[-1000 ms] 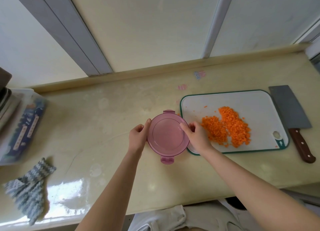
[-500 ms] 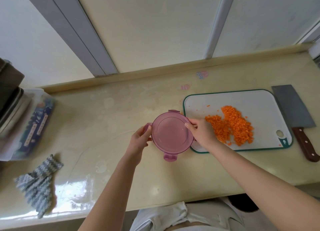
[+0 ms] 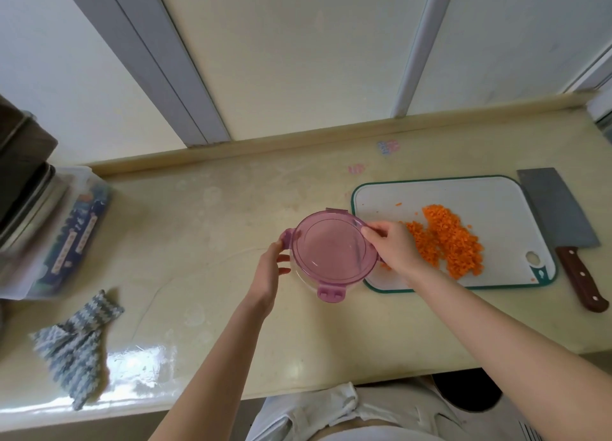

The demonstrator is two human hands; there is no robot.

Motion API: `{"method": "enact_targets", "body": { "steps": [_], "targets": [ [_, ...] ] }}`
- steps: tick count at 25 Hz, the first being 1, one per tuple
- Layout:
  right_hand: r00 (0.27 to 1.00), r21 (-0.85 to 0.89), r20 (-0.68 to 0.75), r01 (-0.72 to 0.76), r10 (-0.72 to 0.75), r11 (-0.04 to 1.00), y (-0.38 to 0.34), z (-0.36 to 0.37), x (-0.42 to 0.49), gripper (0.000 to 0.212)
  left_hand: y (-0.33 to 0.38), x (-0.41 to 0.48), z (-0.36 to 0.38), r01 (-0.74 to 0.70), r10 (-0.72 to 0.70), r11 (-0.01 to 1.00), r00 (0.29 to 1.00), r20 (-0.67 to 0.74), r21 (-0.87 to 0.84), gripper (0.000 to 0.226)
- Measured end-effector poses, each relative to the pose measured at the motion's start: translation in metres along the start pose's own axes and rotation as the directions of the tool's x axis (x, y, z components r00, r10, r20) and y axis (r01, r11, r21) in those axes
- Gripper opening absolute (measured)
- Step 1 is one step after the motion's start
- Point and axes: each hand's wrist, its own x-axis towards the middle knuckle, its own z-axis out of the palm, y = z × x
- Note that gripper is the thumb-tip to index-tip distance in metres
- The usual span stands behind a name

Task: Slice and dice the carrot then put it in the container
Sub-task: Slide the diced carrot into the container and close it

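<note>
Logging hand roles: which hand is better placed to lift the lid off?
Right, probably: the right hand pinches the rim of the pink lid, while the left hand is at the side of the container.

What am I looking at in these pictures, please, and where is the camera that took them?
There is no machine here: a person works with two bare hands. Every picture comes from one wide-angle camera worn on the person's head, looking forward and down, so the arms reach in from the bottom edge. On the pale counter lies a white cutting board with a heap of diced carrot on it, and a cleaver rests beside its right edge. At the far left are a striped cloth and a clear box. In the middle is a round container with a pink lid. The left hand holds the container's left side, thumb on a clip; the fingers of the right hand pinch the lid's right rim. No carrot looks to be in the container yet.
</note>
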Motion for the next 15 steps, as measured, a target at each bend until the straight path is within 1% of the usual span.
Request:
{"method": "enact_targets", "body": {
  "steps": [3,5,7,9,11,15],
  "targets": [
    [0.993,0.244,0.001,-0.111,0.114,0.963,-0.019,-0.011,-0.001,0.016,-0.011,0.003,0.000,-0.047,0.053,0.995,0.996,-0.069,0.089,0.030],
    [0.989,0.337,-0.055,-0.112,0.138,0.935,-0.033,-0.018,0.005,0.021,-0.017,0.004,0.001,-0.043,0.075,0.973,0.988,-0.135,0.227,0.024],
    [0.986,0.352,-0.079,-0.109,0.146,0.930,-0.044,-0.017,0.018,0.026,-0.018,0.005,0.004,-0.020,0.099,0.917,0.979,-0.180,0.399,0.018],
    [0.984,0.336,-0.081,-0.125,0.160,0.934,-0.048,-0.007,0.039,0.029,-0.016,0.005,0.006,-0.012,0.141,0.862,0.966,-0.217,0.507,0.012],
    [0.976,0.331,-0.066,-0.173,0.206,0.928,-0.050,0.011,0.059,0.031,-0.014,0.006,0.006,-0.011,0.176,0.830,0.954,-0.243,0.557,0.008],
    [0.969,0.272,0.007,-0.239,0.247,0.932,-0.048,0.042,0.089,0.025,-0.014,0.006,0.005,-0.008,0.178,0.812,0.956,-0.235,0.584,0.002]
  ]
}}
